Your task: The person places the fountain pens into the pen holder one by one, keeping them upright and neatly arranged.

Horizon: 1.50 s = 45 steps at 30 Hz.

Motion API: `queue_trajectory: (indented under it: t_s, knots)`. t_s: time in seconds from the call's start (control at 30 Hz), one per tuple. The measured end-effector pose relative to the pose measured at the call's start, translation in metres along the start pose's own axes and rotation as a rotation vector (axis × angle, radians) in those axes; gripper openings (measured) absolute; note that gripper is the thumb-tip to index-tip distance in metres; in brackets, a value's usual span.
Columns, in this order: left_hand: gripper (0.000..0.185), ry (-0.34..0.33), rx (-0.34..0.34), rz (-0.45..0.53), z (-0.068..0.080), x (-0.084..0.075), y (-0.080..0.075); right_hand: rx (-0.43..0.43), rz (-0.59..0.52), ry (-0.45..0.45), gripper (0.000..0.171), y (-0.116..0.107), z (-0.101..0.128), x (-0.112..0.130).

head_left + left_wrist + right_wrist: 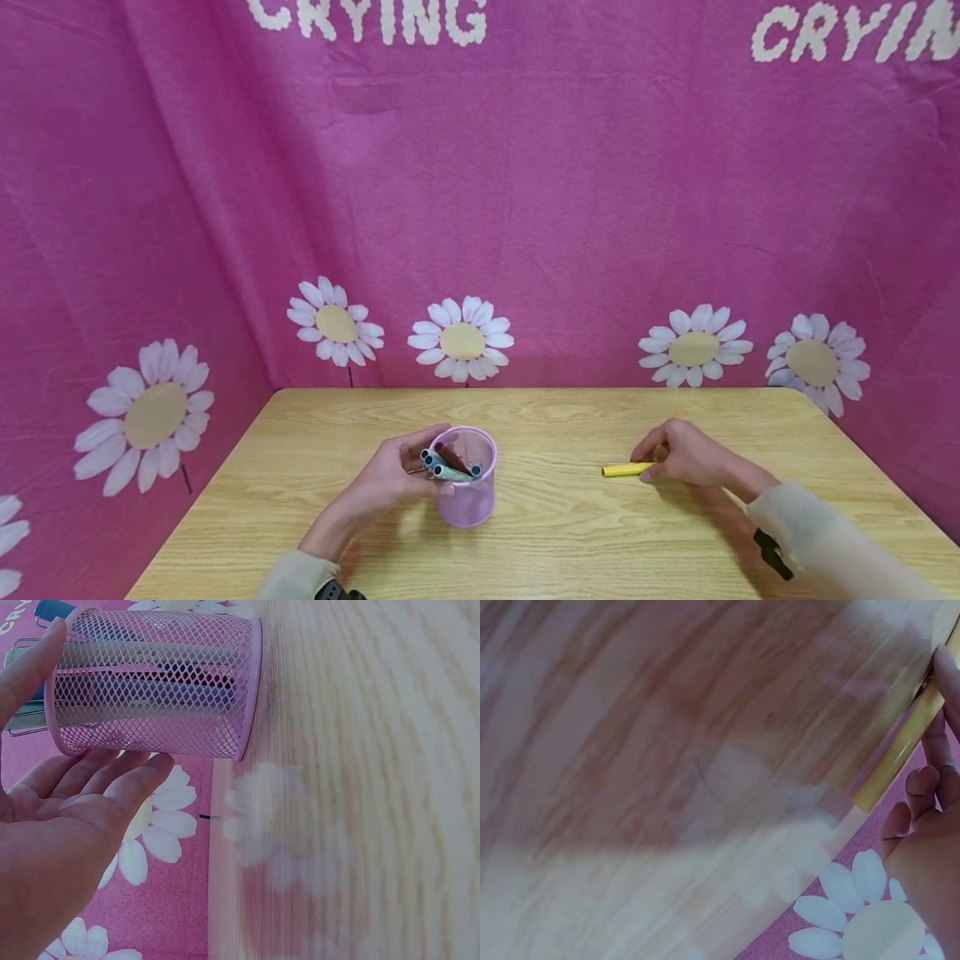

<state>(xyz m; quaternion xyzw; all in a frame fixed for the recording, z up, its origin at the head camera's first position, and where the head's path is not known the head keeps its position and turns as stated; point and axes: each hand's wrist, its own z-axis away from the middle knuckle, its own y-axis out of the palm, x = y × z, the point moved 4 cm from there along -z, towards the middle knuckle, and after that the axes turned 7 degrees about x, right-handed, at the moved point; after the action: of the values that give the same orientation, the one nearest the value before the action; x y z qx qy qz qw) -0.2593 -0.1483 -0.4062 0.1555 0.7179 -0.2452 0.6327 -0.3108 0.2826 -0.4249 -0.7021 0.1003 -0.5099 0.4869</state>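
A pink mesh cup (468, 500) stands on the wooden table (555, 542), left of centre, with several pens (447, 468) leaning inside it. My left hand (393, 483) grips the cup from its left side. In the left wrist view the thumb lies on one side of the cup (150, 690) and the fingers (112, 776) on the other. To the right, a yellow marker (621, 471) lies flat on the table. My right hand (686, 458) pinches its right end, and the right wrist view shows the marker (900, 750) against my fingertips (934, 761).
Pink cloth printed with white daisies (461, 337) hangs behind the table and along both sides. A black band (772, 554) sits on my right wrist. Bare wood lies between the cup and the marker.
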Motion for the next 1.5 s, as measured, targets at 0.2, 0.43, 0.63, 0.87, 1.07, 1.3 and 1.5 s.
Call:
queue_trajectory:
  t_s: [0.2,0.43,0.63,0.87,1.07,1.3,1.5]
  knots:
    - [0.086,0.002,0.002,0.006,0.0,0.001,0.0,0.028,-0.049,-0.02,0.019,0.004,0.0,0.0]
    - [0.085,0.011,0.0,-0.003,0.001,0.0,0.0,0.048,-0.102,-0.052,0.019,0.008,0.0,0.004]
    - [0.086,0.01,0.004,0.0,0.001,0.0,0.0,0.067,-0.137,-0.076,0.02,0.011,-0.001,0.008]
    - [0.086,0.011,0.005,0.002,0.0,0.0,-0.001,0.052,-0.107,-0.139,0.02,0.011,-0.002,0.015]
    - [0.083,0.011,0.001,-0.024,0.0,-0.001,-0.001,0.061,-0.092,-0.12,0.02,0.012,-0.004,0.016]
    - [0.083,0.004,-0.003,-0.023,0.001,-0.002,0.0,0.065,-0.092,-0.113,0.019,0.013,-0.004,0.018]
    - [0.082,0.004,-0.003,-0.032,0.0,-0.002,0.0,0.071,-0.103,-0.125,0.017,0.014,-0.004,0.018]
